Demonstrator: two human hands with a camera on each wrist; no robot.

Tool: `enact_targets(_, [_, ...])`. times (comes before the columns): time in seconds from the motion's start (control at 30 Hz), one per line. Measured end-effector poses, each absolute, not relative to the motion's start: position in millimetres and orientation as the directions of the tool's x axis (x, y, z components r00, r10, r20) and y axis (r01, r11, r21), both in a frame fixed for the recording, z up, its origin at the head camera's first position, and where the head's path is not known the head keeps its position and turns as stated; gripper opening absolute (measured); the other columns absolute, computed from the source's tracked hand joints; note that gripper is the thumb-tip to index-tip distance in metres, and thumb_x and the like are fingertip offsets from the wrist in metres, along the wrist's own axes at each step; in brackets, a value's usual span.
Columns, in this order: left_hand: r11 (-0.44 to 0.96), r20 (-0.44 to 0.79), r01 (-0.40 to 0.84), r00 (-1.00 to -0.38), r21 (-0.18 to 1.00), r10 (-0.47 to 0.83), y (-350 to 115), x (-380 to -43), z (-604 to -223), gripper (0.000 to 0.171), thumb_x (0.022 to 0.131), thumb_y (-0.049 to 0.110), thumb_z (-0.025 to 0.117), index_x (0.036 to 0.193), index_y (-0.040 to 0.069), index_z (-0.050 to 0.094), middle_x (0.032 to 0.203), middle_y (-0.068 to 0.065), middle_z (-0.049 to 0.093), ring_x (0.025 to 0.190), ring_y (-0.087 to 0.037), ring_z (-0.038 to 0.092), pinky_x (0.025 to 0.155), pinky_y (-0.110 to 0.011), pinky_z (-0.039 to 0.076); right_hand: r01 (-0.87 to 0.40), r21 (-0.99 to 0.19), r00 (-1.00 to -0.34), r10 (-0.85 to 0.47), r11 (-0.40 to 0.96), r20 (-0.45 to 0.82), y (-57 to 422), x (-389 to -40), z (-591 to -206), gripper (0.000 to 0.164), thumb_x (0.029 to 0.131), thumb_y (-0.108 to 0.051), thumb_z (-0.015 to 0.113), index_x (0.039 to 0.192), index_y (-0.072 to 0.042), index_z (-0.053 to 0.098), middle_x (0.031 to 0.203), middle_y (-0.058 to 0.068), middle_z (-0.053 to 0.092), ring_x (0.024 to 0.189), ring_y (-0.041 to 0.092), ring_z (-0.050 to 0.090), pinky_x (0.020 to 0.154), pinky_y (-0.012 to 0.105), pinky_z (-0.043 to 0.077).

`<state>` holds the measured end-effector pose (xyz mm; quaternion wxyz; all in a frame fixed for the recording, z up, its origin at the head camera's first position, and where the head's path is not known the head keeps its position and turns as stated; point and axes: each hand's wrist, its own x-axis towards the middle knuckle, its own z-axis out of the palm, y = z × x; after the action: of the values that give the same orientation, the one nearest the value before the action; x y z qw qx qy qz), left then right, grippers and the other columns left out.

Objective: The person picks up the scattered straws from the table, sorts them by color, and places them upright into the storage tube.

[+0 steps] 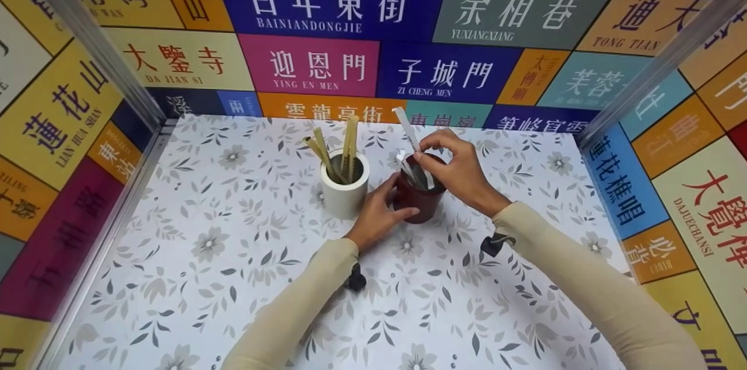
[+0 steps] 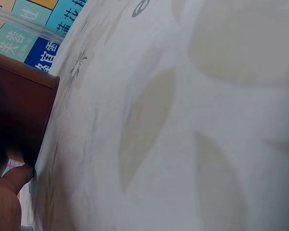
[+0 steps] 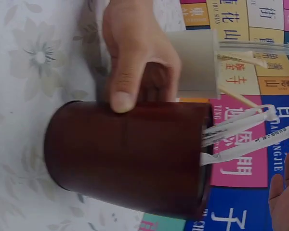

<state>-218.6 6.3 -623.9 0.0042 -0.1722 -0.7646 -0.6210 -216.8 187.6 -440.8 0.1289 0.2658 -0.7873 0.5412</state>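
My left hand (image 1: 380, 215) grips a dark red cup (image 1: 421, 206) low on its near side, thumb and fingers spread about its wall. The cup (image 3: 125, 154) stands upright on the patterned cloth. Over its rim, my right hand (image 1: 458, 166) pinches a long white paper-wrapped stick (image 1: 407, 128) between thumb and fingertips. Other white wrapped pieces (image 3: 238, 126) poke out of the cup's mouth in the right wrist view; their lower ends are hidden inside. In the left wrist view the left fingers (image 2: 12, 185) touch the cup near its base.
Left of the red cup stands a white cup (image 1: 344, 203) with several yellowish-tan sticks (image 1: 350, 145) in it. A floral cloth (image 1: 233, 276) covers the table. Coloured panels with lettering (image 1: 327, 2) rise behind and at both sides, with clear posts (image 1: 99, 49) at the corners.
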Motion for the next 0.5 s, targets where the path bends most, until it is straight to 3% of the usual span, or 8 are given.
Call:
enact_targets(0.17, [0.163,0.238,0.285,-0.936,0.945,0.259,7.4,-219.1,-624.3,0.093,0.09,0.019,0.094,0.167,0.002,0.044,0.162,-0.021,0.055,0.145,-0.032,0.059,0.119,-0.04,0.051,-0.508,-0.817,-0.858,-0.243,0.274,0.452,199.4,-212.6,-465.9,0.008,0.097,0.006,0.08,0.105,0.006,0.079,0.107,0.019,0.071,0.102,0.021,0.063,0.094,0.032,0.053])
enact_targets(0.33, [0.177,0.228,0.278,-0.938,0.944,0.261,6.4,-219.2,-624.8,0.094,0.091,0.021,0.094,0.167,0.001,0.043,0.162,-0.02,0.055,0.147,-0.031,0.058,0.119,-0.038,0.05,-0.49,-0.823,-0.871,-0.212,0.287,0.444,208.7,-208.5,-485.1,0.007,0.096,0.008,0.08,0.104,0.007,0.078,0.106,0.023,0.07,0.102,0.035,0.062,0.092,0.047,0.051])
enact_targets(0.5, [0.152,0.227,0.273,-0.937,0.95,0.265,6.8,-219.3,-625.2,0.094,0.091,0.02,0.094,0.167,0.0,0.042,0.162,-0.021,0.055,0.146,-0.032,0.058,0.118,-0.038,0.051,-0.489,-0.822,-0.872,-0.181,0.291,0.455,212.6,-204.6,-496.3,0.007,0.094,0.01,0.08,0.101,0.009,0.077,0.109,0.026,0.067,0.106,0.029,0.057,0.093,0.042,0.049])
